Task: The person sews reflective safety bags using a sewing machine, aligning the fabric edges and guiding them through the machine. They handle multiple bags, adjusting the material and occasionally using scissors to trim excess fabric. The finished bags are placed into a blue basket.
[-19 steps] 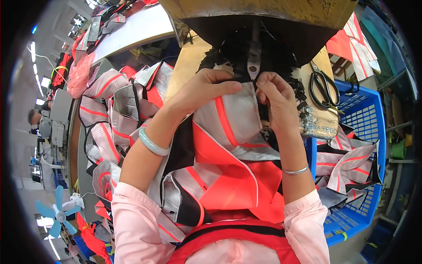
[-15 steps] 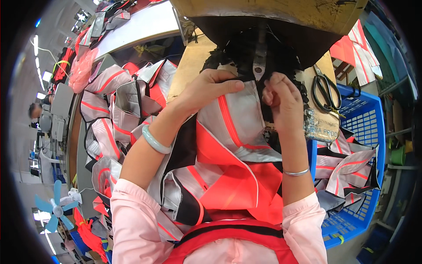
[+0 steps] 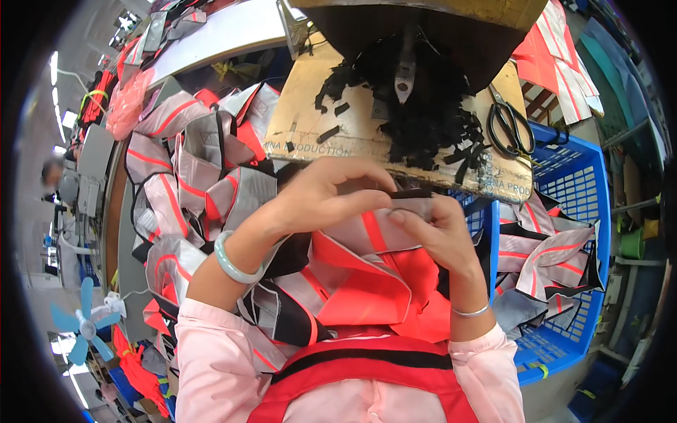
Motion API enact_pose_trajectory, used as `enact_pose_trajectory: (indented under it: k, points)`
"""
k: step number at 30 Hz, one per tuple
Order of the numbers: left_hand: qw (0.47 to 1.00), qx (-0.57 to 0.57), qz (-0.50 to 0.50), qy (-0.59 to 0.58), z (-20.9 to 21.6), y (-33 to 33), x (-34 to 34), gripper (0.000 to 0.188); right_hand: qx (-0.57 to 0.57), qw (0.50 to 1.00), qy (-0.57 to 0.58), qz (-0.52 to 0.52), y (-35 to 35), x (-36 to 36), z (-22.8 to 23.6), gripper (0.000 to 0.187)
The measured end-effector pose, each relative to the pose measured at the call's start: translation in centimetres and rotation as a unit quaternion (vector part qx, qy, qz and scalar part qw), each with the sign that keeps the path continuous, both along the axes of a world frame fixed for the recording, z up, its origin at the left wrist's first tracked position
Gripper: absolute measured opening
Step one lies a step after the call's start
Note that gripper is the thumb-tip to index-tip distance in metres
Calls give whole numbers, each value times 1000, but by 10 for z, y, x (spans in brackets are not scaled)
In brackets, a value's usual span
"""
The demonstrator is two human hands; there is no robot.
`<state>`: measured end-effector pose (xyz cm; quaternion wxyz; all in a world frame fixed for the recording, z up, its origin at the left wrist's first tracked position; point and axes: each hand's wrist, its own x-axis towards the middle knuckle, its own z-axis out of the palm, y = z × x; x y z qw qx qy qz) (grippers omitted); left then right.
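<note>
Both hands are in front of my body, in from the near edge of a cardboard-covered work surface [image 3: 296, 134]. Between my left hand [image 3: 331, 197] and my right hand [image 3: 446, 233] is the edge of a grey fabric piece [image 3: 349, 236] with a bright red-orange stripe and black trim. My left fingers pinch the trim from the left, and my right thumb and fingers grip the right end. The rest of the fabric hangs in folds over my lap, mixed with red-orange cloth [image 3: 363, 292]. Past my hands, a pointed metal machine part [image 3: 404, 83] stands apart from the fabric.
Black scraps [image 3: 423, 130] are heaped around the machine part, under a cardboard hood [image 3: 423, 17]. Black-handled scissors [image 3: 511, 127] lie on the right. A blue basket [image 3: 585, 296] there holds sewn pieces. More grey-and-red pieces [image 3: 169, 190] are piled at left.
Both hands have drawn back toward my body with the fabric piece, away from the metal machine part. My right hand has closed onto the fabric's edge. More of the work surface and its scraps shows.
</note>
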<state>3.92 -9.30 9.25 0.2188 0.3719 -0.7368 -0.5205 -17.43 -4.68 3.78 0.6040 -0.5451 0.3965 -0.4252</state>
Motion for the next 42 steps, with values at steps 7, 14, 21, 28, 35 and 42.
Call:
enact_pose_trajectory:
  k: [7, 14, 21, 28, 35, 42]
  points:
    - [990, 103, -93, 12, -21, 53, 46, 26, -97, 989, -5, -109, 47, -31, 20, 20]
    - [992, 101, -64, -31, -15, 63, 53, 22, -74, 983, 6, -170, 75, -50, 18, 17]
    - [996, -34, -5, 83, 8, 70, 17, 16, -375, 836, 299, -268, 64, -35, 48, 45]
    - [994, -109, 8, -1, 28, 39, 1, 14, -410, 845, 343, -14, 4, -27, 56, 23]
    - [988, -119, 12, -94, 41, -2, 3, 33, -371, 874, 309, -56, -20, -29, 67, 7]
    - [990, -89, 64, -93, 6, -50, -4, 43, -197, 940, 273, -59, -63, -31, 45, 21]
